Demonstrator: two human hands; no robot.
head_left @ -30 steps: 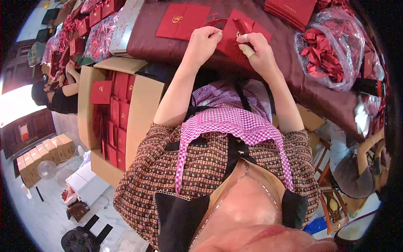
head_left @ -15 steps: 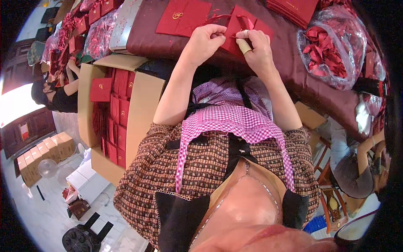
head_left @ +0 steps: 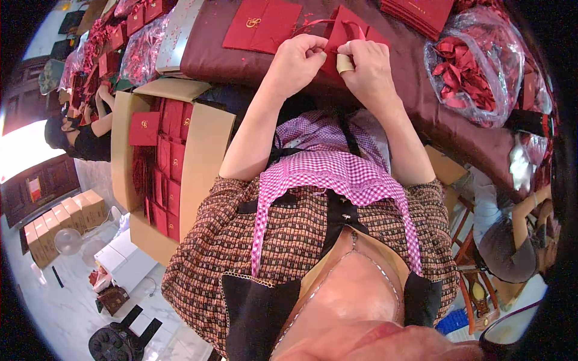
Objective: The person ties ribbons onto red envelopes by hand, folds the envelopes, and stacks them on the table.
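I see left hand [head_left: 299, 59] pinched on red paper bag [head_left: 344, 37] at the table's near edge | right hand [head_left: 367, 67] gripping it too (thumb seemingly taped) | flat red bag [head_left: 263, 24] just left.

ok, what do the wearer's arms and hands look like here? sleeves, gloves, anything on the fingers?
Both forearms are bare, no gloves. Short sleeves of a brown woven check top end near the elbows, under a pink gingham apron with matching straps. The left hand wears nothing visible. The right hand has a tan band, like tape or a finger cot, round one finger.
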